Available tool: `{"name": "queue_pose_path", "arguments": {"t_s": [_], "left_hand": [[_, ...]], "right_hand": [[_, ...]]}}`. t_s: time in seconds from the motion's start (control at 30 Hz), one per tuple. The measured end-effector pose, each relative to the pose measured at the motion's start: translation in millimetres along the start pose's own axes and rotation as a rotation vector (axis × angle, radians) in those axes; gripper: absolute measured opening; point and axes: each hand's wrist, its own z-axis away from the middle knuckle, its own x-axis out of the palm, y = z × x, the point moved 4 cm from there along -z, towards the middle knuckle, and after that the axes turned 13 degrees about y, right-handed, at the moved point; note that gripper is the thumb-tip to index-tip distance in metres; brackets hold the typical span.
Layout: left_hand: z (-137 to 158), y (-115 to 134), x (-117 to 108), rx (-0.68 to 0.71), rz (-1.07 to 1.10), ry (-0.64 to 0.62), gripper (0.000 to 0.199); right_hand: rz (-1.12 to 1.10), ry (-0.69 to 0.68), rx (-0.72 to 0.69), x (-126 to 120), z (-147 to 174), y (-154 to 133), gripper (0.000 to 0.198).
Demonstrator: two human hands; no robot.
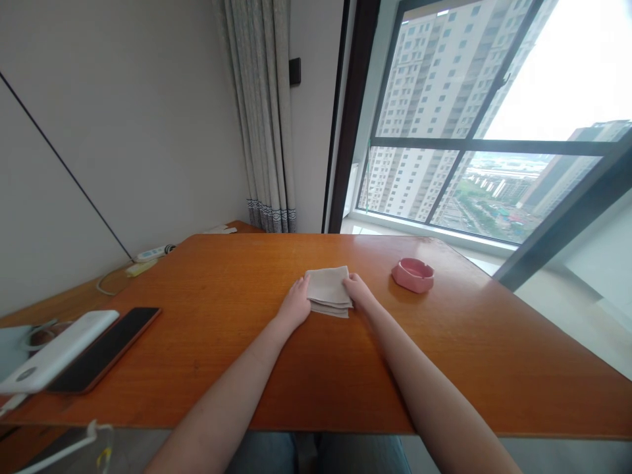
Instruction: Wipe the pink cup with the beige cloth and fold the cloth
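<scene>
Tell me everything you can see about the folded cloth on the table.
The cloth is plain, pale grey-beige, and looks like soft fabric. It is folded into a small, roughly square stack, with slightly uneven layered edges showing on the side nearest the person. It appears to lie flat on the wooden table. The left hand touches its left edge, the right hand its right.

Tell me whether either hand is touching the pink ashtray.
No: the left hand and right hand hold the folded cloth, while the pink ashtray stands apart to their right.
</scene>
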Motion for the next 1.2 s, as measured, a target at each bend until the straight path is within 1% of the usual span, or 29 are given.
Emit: {"name": "queue_pose_path", "arguments": {"t_s": [0.07, 0.17, 0.27, 0.4, 0.47, 0.53, 0.57, 0.6, 0.67, 0.7, 0.73, 0.77, 0.83, 0.9, 0.97, 1.0, 1.07, 1.13, 1.17, 1.2], "left_hand": [[-1, -2, -1, -0.025, -0.020, -0.001, 0.065], [-2, -3, 0, -0.071, -0.079, -0.024, 0.062], [-1, -1, 1, -0.093, -0.176, -0.054, 0.057], [3, 2, 0, -0.062, -0.382, -0.054, 0.058], [4, 2, -3, -0.072, -0.458, -0.045, 0.058], [6, 5, -6, -0.062, -0.472, -0.063, 0.059], [6, 7, -6, -0.016, -0.446, -0.089, 0.061], [6, 12, -6, 0.062, -0.399, -0.123, 0.063], [7, 23, -5, 0.273, -0.264, -0.181, 0.067], [8, 28, -5, 0.368, -0.197, -0.188, 0.067], [8, 31, -5, 0.432, -0.145, -0.183, 0.064], [8, 32, -4, 0.452, -0.115, -0.171, 0.061], [6, 27, 0, 0.379, -0.129, -0.160, 0.055], [6, 19, 4, 0.248, -0.200, -0.182, 0.053], [5, 14, 4, 0.159, -0.257, -0.172, 0.049], [5, 13, 2, 0.144, -0.270, -0.137, 0.046], [2, 14, -6, 0.140, -0.276, -0.019, 0.041], [-1, 15, -13, 0.151, -0.268, 0.101, 0.043], [-2, 14, -15, 0.161, -0.265, 0.131, 0.043], [-3, 13, -14, 0.173, -0.269, 0.130, 0.042]], "right_hand": [[0.065, 0.034, -0.003, -7, 1, 2, 0.051], [0.277, 0.041, -0.050, -12, 5, -2, 0.064], [0.456, 0.005, -0.081, -10, 11, -9, 0.064], [0.598, -0.033, -0.055, -11, 14, -14, 0.059], [0.665, -0.047, -0.021, -13, 15, -14, 0.061], [0.697, -0.040, -0.021, -16, 16, -15, 0.066], [0.700, -0.016, -0.055, -17, 17, -17, 0.068], [0.696, 0.022, -0.114, -18, 18, -20, 0.069], [0.673, 0.111, -0.277, -18, 20, -27, 0.066], [0.657, 0.146, -0.362, -16, 21, -30, 0.062], [0.644, 0.159, -0.434, -13, 23, -31, 0.057], [0.638, 0.140, -0.488, -8, 24, -32, 0.053], [0.653, 0.025, -0.531, 4, 27, -27, 0.048], [0.691, -0.110, -0.492, 16, 30, -19, 0.052], [0.720, -0.186, -0.437, 22, 31, -12, 0.057], [0.729, -0.200, -0.422, 23, 32, -11, 0.059], [0.739, -0.216, -0.423, 24, 33, -10, 0.064], [0.740, -0.241, -0.445, 24, 35, -12, 0.069], [0.735, -0.262, -0.465, 25, 36, -13, 0.071], [0.728, -0.284, -0.491, 26, 38, -15, 0.071]]}}
